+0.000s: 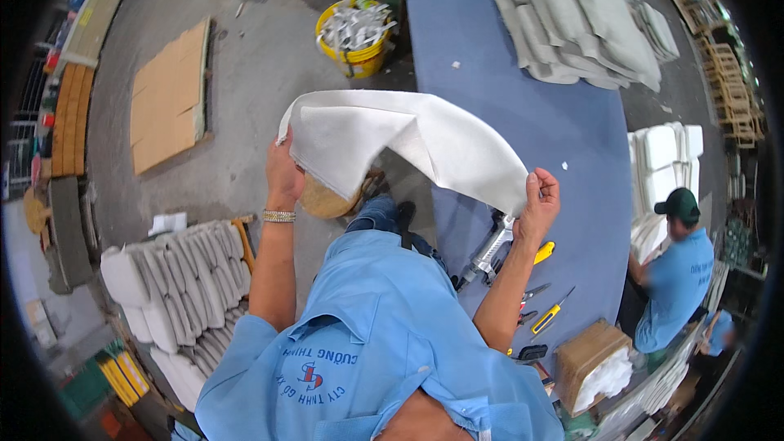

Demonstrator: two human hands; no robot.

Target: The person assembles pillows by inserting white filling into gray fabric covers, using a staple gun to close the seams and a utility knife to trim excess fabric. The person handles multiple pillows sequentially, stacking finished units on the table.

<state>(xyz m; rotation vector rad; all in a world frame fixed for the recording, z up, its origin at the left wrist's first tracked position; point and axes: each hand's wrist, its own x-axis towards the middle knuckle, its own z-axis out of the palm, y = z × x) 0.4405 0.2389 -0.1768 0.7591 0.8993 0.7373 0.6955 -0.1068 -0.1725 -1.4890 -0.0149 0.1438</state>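
Note:
A long curved piece of white fabric point(441, 135) is stretched between my two hands, with a folded flap hanging along its lower side. My left hand point(285, 173) pinches its left end. At the other end, my right hand point(537, 202) grips the fabric between thumb and fingers, over the blue-grey table point(531, 126). Just below that hand lies a silver staple gun point(490, 251), partly hidden by my forearm. Beside it are a yellow-handled tool point(545, 252) and a yellow-handled screwdriver point(552, 315).
Stacked light-grey cushions point(572, 12) cover the table's far end; more cushions point(184, 278) stand at left. A yellow bucket point(359, 57) holds white scraps. Cardboard point(169, 98) lies on the floor. A box point(588, 351) with white material sits near right, by a co-worker point(678, 282).

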